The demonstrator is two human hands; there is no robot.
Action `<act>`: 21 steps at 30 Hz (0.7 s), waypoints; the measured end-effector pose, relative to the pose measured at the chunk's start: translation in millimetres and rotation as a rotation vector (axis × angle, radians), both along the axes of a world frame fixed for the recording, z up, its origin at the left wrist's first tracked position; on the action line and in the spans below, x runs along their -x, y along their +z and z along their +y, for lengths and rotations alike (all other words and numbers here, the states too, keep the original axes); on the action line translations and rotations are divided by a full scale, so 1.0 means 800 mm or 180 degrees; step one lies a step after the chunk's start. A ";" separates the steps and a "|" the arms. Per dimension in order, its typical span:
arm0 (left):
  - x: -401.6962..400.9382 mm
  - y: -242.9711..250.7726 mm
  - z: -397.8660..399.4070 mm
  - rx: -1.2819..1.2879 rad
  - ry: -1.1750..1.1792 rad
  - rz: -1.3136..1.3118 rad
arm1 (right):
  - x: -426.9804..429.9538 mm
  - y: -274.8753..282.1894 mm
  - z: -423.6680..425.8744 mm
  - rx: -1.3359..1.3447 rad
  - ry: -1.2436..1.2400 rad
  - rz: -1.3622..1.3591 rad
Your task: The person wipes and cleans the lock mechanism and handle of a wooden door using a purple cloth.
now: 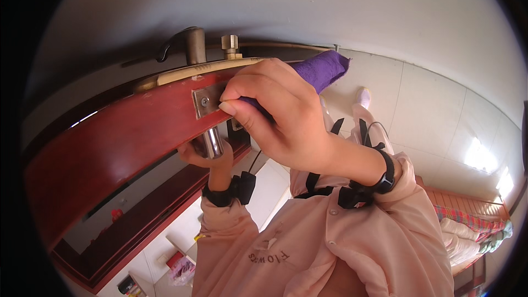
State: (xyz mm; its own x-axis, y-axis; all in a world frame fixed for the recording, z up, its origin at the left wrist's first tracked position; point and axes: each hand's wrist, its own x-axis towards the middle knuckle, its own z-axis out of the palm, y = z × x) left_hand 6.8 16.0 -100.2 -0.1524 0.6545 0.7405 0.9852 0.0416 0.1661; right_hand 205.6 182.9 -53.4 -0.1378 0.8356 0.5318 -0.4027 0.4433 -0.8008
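Note:
My right hand grips a purple cloth, thumb and forefinger pinched together at the edge of a red wooden door. The fingertips touch a metal lock plate that is fixed with a screw. Part of the cloth is hidden in the palm, and the rest sticks out beyond the knuckles. Below the edge, my left hand is wrapped around a shiny chrome door knob; some of its fingers are hidden behind it. On the door's far side stand a metal lever handle and a hexagonal brass-coloured fitting.
A pale wall rises close beyond the door. Light floor tiles lie at the right, with my shoe on them. A wooden bench bearing folded fabrics is at the lower right. A dark red frame runs at lower left.

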 end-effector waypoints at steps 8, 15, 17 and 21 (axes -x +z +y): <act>-0.059 0.032 0.056 -0.0703 0.0466 -0.1375 | -0.014 -0.050 -0.003 0.0457 -0.0006 -0.0611; -0.016 0.024 0.036 -0.0164 -0.0771 -0.0424 | -0.038 -0.064 -0.010 0.1986 0.0462 -0.0892; -0.025 0.035 0.042 -0.0137 -0.0859 -0.0173 | -0.048 -0.055 -0.005 0.2102 0.0605 -0.0861; -0.060 0.083 0.073 -0.0223 -0.0046 -0.2124 | -0.073 -0.021 0.016 0.2895 0.1382 -0.0547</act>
State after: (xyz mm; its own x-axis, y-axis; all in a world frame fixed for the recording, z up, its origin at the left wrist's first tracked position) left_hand 55.0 74.0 -33.5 -0.5840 0.6137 0.5314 0.6707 -0.0040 0.7417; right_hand 264.3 195.9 -69.9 -0.5395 0.7728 -0.3344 -0.2319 -0.5181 -0.8233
